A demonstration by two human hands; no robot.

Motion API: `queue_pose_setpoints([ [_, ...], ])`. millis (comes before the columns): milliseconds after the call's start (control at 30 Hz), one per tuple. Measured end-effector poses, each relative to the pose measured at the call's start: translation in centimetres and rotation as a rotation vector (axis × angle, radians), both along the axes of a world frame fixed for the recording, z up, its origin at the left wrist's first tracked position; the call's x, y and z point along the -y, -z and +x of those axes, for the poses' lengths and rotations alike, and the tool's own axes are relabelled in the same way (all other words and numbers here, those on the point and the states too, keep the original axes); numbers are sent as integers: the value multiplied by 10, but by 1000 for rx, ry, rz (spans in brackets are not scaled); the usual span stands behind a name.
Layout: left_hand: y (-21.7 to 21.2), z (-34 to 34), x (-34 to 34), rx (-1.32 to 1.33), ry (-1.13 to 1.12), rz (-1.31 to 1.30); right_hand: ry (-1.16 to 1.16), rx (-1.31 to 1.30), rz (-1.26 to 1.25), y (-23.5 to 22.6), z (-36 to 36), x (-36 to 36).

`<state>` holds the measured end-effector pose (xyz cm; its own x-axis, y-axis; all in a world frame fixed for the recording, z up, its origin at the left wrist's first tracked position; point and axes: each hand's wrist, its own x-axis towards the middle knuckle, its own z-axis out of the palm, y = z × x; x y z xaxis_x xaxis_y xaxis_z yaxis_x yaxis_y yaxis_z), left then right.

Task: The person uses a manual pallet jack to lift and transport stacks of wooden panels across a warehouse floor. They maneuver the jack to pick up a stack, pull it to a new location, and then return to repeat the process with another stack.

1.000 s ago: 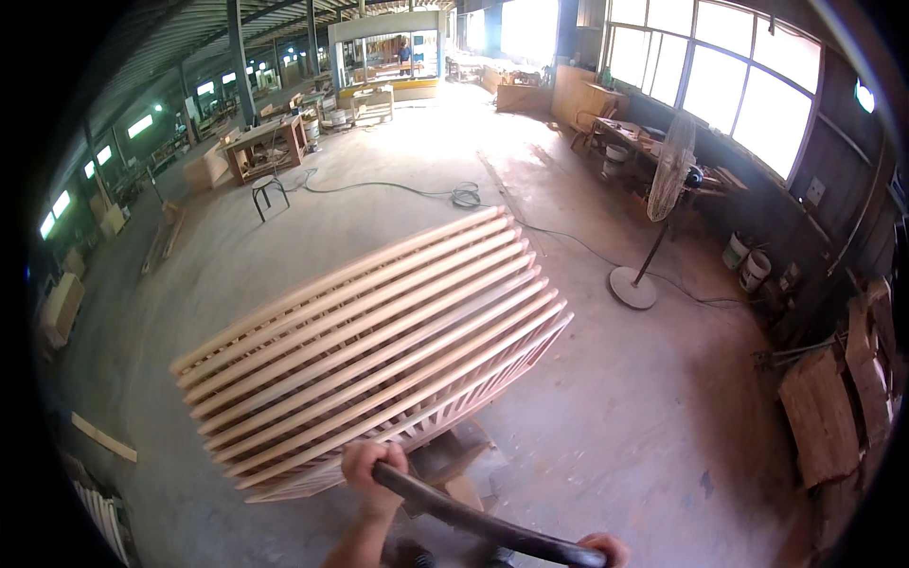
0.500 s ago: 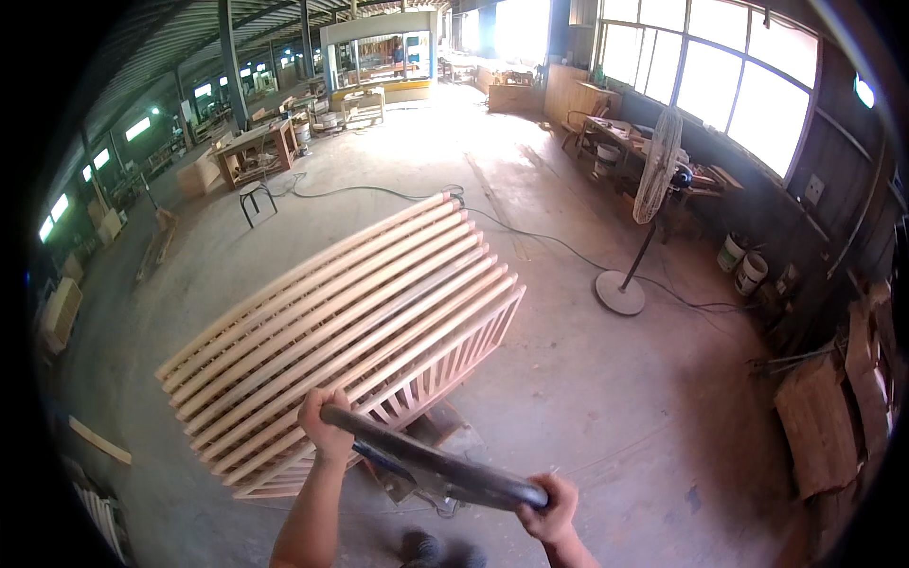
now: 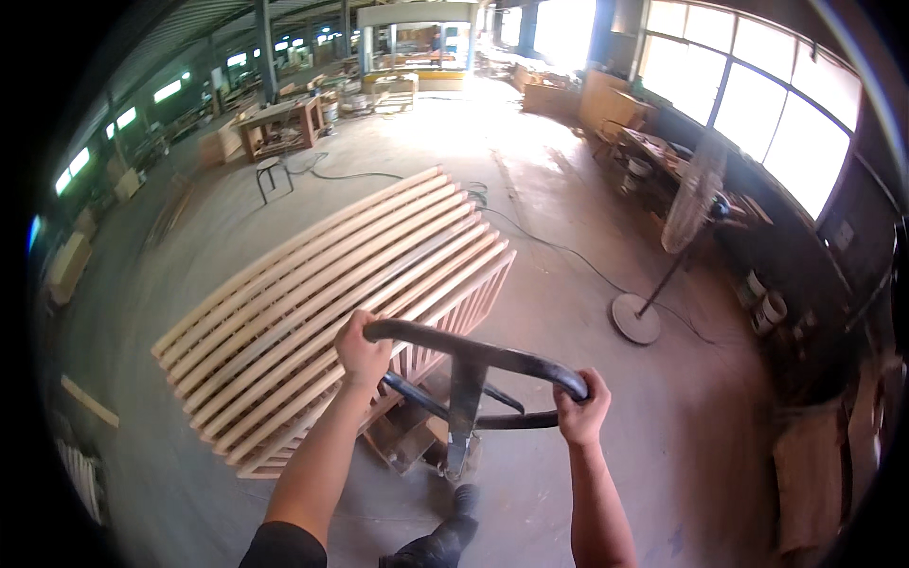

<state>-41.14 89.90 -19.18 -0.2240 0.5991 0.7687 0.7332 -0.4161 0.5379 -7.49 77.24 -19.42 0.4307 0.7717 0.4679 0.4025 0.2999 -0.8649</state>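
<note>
Hands [image 3: 363, 352] [image 3: 581, 414] clenched around black pallet-jack handle loop [image 3: 473, 358]; stacked wooden slat frames [image 3: 331, 303] ahead, long axis running seven to one o'clock.

Right of me: I see a pedestal fan [image 3: 684, 213] standing on the concrete floor [image 3: 568, 189]
Across the floor: a cable [image 3: 559, 251] trails
Far left: a stool [image 3: 272, 176] beside a wooden workbench [image 3: 281, 123]
</note>
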Motion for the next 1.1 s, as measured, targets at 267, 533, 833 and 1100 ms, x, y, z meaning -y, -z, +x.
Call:
queue_pose_setpoints([
  [267, 156, 95, -149, -34, -92, 47, -91, -51, 17, 185, 114, -197],
  [533, 276, 160, -308, -30, -90, 98, -95, -23, 127, 320, 195, -406],
  [833, 344, 204, -472, 60, -238, 129, -297, -4, 165, 369, 234, -636],
  [1100, 414, 181, -599, 26, -584, 224, -564, 95, 246, 392, 159, -878],
])
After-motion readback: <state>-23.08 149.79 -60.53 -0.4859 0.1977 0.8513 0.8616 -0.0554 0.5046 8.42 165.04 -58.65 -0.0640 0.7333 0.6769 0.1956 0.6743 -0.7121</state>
